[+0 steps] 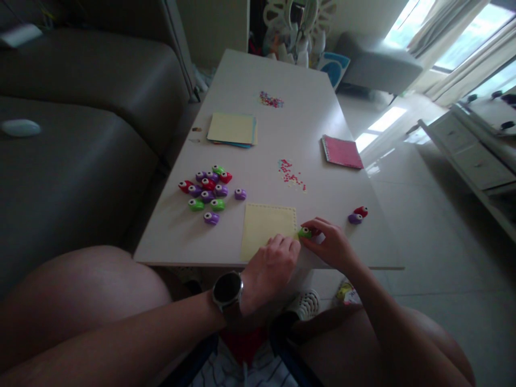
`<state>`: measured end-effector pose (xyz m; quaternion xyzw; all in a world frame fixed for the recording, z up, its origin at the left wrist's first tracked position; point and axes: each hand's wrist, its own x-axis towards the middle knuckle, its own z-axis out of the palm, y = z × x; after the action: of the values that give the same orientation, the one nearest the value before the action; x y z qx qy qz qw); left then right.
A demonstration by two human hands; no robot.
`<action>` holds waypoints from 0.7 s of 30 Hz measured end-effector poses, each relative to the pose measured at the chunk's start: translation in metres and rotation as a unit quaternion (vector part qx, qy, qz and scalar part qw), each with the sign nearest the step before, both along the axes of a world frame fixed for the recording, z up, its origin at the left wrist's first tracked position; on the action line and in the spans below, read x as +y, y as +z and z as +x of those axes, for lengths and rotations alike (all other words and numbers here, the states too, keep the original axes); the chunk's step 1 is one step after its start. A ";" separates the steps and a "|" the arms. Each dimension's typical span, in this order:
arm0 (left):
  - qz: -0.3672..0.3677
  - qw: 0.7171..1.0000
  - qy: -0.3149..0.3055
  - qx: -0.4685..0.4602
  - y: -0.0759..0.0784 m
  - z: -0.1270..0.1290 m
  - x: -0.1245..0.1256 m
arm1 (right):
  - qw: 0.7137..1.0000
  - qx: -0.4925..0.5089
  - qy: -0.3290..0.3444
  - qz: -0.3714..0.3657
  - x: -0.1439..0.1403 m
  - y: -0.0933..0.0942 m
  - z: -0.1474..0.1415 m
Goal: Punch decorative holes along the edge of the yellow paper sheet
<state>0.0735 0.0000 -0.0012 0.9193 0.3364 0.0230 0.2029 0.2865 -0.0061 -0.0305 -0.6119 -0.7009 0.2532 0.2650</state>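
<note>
Seated person at a low white bench [282,140]. The right hand [330,244] pinches a small green punch [305,233] at the right edge of a pale yellow paper sheet [268,234] lying near the bench's near edge. The left hand [272,271], a watch [228,290] on its wrist, rests with fingers curled on the sheet's near right corner, holding it flat. A cluster of red, purple and green punches [207,192] lies to the left; two more punches [357,215] lie to the right. Farther off: a paper stack [233,129], a pink notebook [342,152], and scattered paper bits [291,174].
</note>
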 end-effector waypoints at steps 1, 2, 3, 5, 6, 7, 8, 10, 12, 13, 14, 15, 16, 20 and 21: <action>0.001 1.000 0.000 0.002 0.000 0.000 0.000 | 1.000 -0.002 0.001 -0.001 0.000 0.000 0.000; 0.002 1.000 -0.001 0.003 0.000 0.000 0.000 | 1.000 -0.004 0.002 -0.001 0.000 0.000 0.000; 0.003 1.000 -0.003 0.002 0.000 0.000 0.000 | 1.000 -0.006 0.003 0.000 0.000 -0.001 0.000; 0.010 1.000 -0.011 -0.002 -0.002 0.000 -0.001 | 1.000 -0.006 0.005 0.001 0.000 -0.001 0.001; 0.015 1.000 -0.015 -0.005 -0.003 0.000 -0.001 | 1.000 -0.004 0.007 0.001 0.000 -0.001 0.001; 0.020 1.000 -0.016 -0.008 -0.004 -0.001 -0.002 | 1.000 -0.001 0.008 0.002 0.000 -0.001 0.000; 0.025 0.999 -0.017 -0.011 -0.005 -0.001 -0.003 | 1.000 0.003 0.009 0.002 0.000 -0.002 0.000; 0.032 0.999 -0.020 -0.016 -0.006 -0.001 -0.004 | 1.000 0.009 0.010 0.002 0.000 -0.001 0.000; 0.035 0.999 -0.024 -0.017 -0.006 -0.002 -0.004 | 1.000 0.017 0.011 0.000 0.000 0.000 -0.001; 0.035 0.999 -0.027 -0.016 -0.005 -0.002 -0.005 | 1.000 0.024 0.009 -0.007 0.000 0.000 -0.001; 0.035 0.999 -0.029 -0.014 -0.005 -0.002 -0.005 | 0.999 0.035 0.003 -0.017 0.000 0.001 -0.002; 0.034 0.999 -0.029 -0.013 -0.004 -0.002 -0.005 | 0.998 0.049 -0.004 -0.029 0.000 0.001 -0.002; 0.033 0.999 -0.029 -0.012 -0.003 -0.003 -0.005 | 0.997 0.062 -0.012 -0.040 0.000 0.002 -0.002; 0.041 0.999 -0.032 -0.013 0.000 -0.003 -0.002 | 0.995 0.081 -0.019 -0.048 0.002 0.001 -0.002; 0.047 0.998 -0.036 -0.013 0.001 -0.003 0.000 | 0.995 0.081 -0.016 -0.047 0.002 0.000 -0.002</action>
<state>0.0703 -0.0001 -0.0005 0.9390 0.2986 0.0434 0.1650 0.2849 -0.0037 -0.0302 -0.6120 -0.6547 0.3303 0.2962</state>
